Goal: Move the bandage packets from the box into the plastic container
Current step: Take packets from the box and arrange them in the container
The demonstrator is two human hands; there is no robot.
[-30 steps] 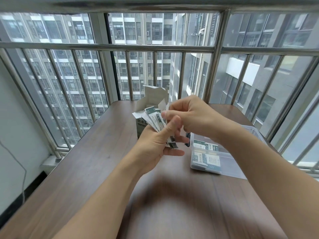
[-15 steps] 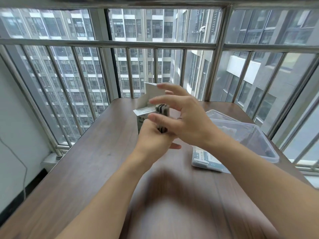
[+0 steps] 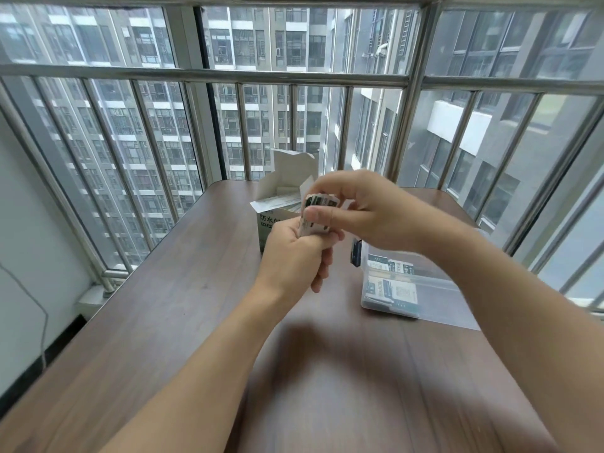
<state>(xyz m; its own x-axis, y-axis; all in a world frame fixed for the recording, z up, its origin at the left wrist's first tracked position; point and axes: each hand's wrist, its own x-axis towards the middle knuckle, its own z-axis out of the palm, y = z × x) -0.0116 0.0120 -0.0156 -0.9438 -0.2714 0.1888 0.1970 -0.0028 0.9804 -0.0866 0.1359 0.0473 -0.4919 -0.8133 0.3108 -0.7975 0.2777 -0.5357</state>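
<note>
A stack of bandage packets (image 3: 318, 217), white with dark green print, stands on edge in front of the open cardboard box (image 3: 277, 204). My left hand (image 3: 294, 256) grips the stack from below. My right hand (image 3: 353, 210) pinches its top between thumb and fingers. The box stands at the far middle of the table, flaps up, with more packets visible inside. To the right lies the clear plastic container (image 3: 405, 308), holding several flat packets (image 3: 392, 282); my right forearm crosses over its far side.
The brown wooden table (image 3: 196, 289) runs up to a steel window railing (image 3: 202, 75) at the far edge and right side. A white wall with a thin cable (image 3: 45, 322) is at the left.
The fanned packets in my left hand were gathered into a tight stack. My right hand shifted from over the fan to pinching the stack's top. The view tilted slightly.
</note>
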